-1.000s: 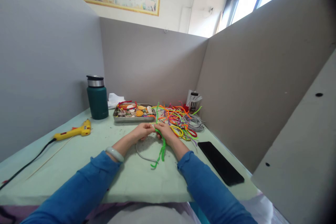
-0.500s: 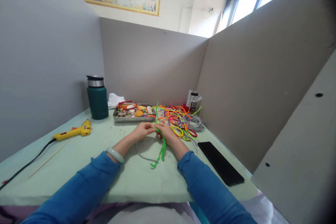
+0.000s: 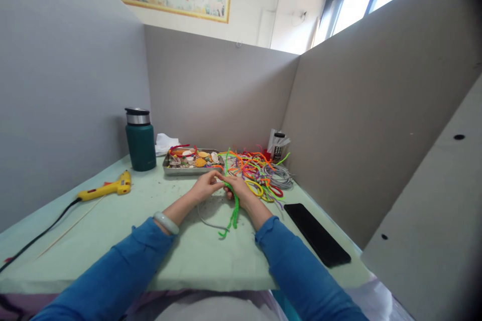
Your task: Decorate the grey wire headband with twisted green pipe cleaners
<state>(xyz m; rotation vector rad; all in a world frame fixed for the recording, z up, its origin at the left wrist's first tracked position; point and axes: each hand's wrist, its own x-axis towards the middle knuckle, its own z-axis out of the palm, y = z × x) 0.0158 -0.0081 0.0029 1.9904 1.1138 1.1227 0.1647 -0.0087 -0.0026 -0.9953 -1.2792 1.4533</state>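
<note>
Bright green pipe cleaners (image 3: 236, 210) are gathered in a bundle in my right hand (image 3: 241, 191), whose fingers are closed round them. Loose ends hang below toward the table, and one strand stands up above the fingers. My left hand (image 3: 206, 185) meets it from the left, its thumb and fingers pinched at the top of the green bundle; the exact pinch point is partly hidden. A thin grey strand (image 3: 211, 224) curves down from beneath my left hand to the lower green ends.
Behind the hands are a metal tray (image 3: 188, 172) of shells and a tangle of coloured pipe cleaners (image 3: 259, 170). A green bottle (image 3: 140, 143), yellow glue gun (image 3: 107, 189) and thin stick (image 3: 70, 228) lie left. A black phone (image 3: 316, 234) lies right. Grey partitions enclose the table.
My left fingers have risen slightly and arch more over the top of the green bundle. The hanging green ends and the grey strand have shifted a little. My right hand keeps its grip.
</note>
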